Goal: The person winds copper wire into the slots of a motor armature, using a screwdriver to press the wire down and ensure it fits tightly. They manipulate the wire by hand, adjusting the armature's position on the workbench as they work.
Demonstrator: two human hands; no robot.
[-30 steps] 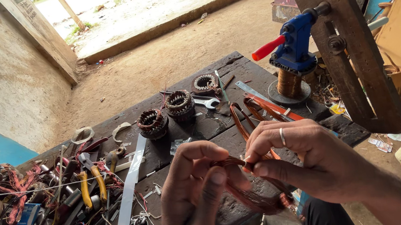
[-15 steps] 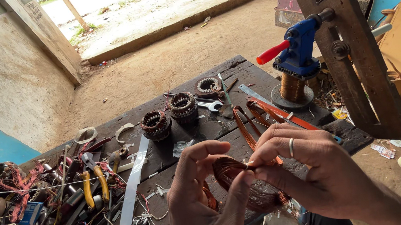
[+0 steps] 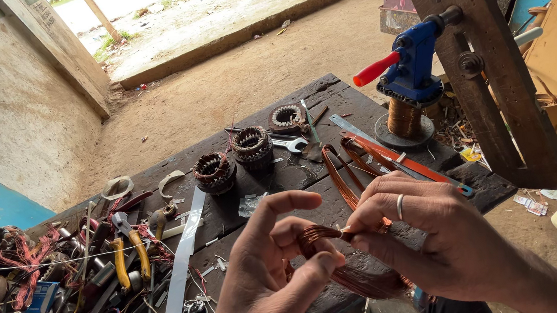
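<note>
Copper wire coil (image 3: 345, 267) pinched between both hands above dark wooden workbench (image 3: 283, 197), long axis running upper-left to lower-right. Left hand (image 3: 271, 281) fingers curled on coil's near end; right hand (image 3: 431, 230) thumb and forefinger closed on strands. Stator cores (image 3: 252, 149) lying beyond, well apart.

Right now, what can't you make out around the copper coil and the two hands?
- Head view: the lower part of the copper wire coil is covered by the right hand and left hand.
- Where the fingers pinch it, the single strands are too fine to separate.
- The pile of wires and tools runs off the left edge.
- The wooden post behind the blue winder is cut by the top edge.
</note>
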